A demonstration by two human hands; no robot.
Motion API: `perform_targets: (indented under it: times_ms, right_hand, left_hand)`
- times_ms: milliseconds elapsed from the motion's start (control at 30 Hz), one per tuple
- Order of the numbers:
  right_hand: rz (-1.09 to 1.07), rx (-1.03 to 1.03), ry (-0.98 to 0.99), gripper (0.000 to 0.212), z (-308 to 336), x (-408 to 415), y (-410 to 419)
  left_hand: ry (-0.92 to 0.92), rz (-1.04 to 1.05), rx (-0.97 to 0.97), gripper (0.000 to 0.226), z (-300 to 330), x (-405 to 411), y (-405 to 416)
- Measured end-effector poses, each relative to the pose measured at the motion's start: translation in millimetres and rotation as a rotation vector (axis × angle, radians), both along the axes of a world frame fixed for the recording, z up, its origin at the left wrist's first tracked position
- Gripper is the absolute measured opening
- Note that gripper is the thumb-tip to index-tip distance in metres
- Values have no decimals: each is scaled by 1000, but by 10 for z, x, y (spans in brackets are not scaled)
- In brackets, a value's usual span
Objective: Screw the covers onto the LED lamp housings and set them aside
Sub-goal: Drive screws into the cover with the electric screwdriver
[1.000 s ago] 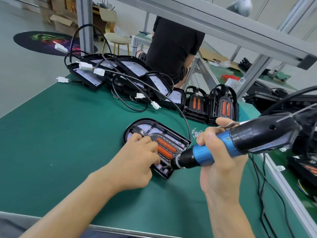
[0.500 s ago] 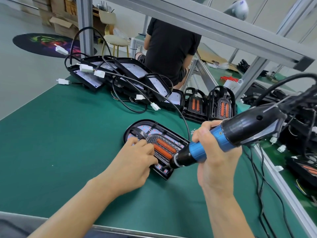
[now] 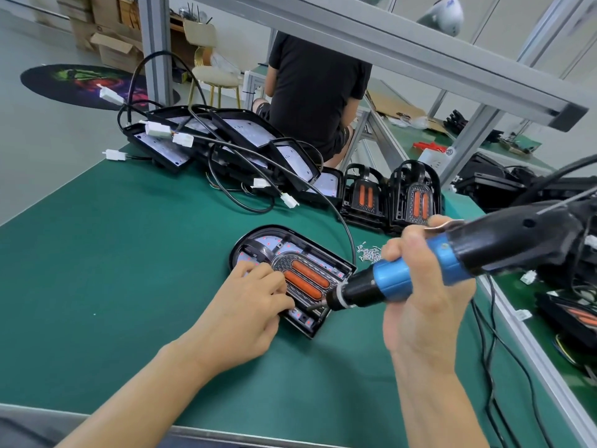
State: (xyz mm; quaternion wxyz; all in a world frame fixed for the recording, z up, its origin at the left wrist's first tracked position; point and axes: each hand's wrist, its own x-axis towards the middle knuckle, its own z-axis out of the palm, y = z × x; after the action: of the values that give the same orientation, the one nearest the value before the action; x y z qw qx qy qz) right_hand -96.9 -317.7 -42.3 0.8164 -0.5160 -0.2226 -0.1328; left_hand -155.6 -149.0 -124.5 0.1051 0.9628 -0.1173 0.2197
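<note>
The right hand is wrapped firmly around the blue grip band of a black and blue electric screwdriver, fingers curled over the top and thumb underneath. The tool lies nearly level, its body running off toward the right edge of the view, its tip slanting down to the left. The bit touches the near right part of a black, arch-shaped LED lamp housing with two orange oblong lenses under its cover. The left hand rests on the housing's near left side, fingers bent and pressing down on the cover beside the orange lenses; it holds the housing down rather than enclosing it.

The housing lies flat on a green bench mat, near the middle of the surface, a little toward the right edge. Just behind the right hand, a small heap of silver screws lies on the mat. Farther back, near the far right corner, two black lamp housings with orange lenses stand upright side by side. Along the far edge, a pile of open black housings with white LED boards trails black cables with white connectors. Beyond the bench, a person in a black shirt sits facing away.
</note>
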Motion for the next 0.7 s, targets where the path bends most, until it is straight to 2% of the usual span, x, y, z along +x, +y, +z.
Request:
perform_targets:
  times_ms: [133,267,333,567,700]
  right_hand:
    - [-157,16,-63,30,195,113,-218]
    - [-316,-77,14,20,345,362,-550]
    - [-368,-193,93,21,360,526,-718]
    - [-423,-801,401,25,74,1040,-1190]
    - [-404,-987,567,34,-112,1225,-1331]
  left_hand:
    - [-48,-14,-46,29,-50,-7,16]
    - [-68,-26,-46,26,-62,3,18]
    - [-61,-31,-52,24,-56,9,12]
    - [-42,-43,-92,23,-49,38,25]
    - [-73,-64,-137,29,-94,23,40]
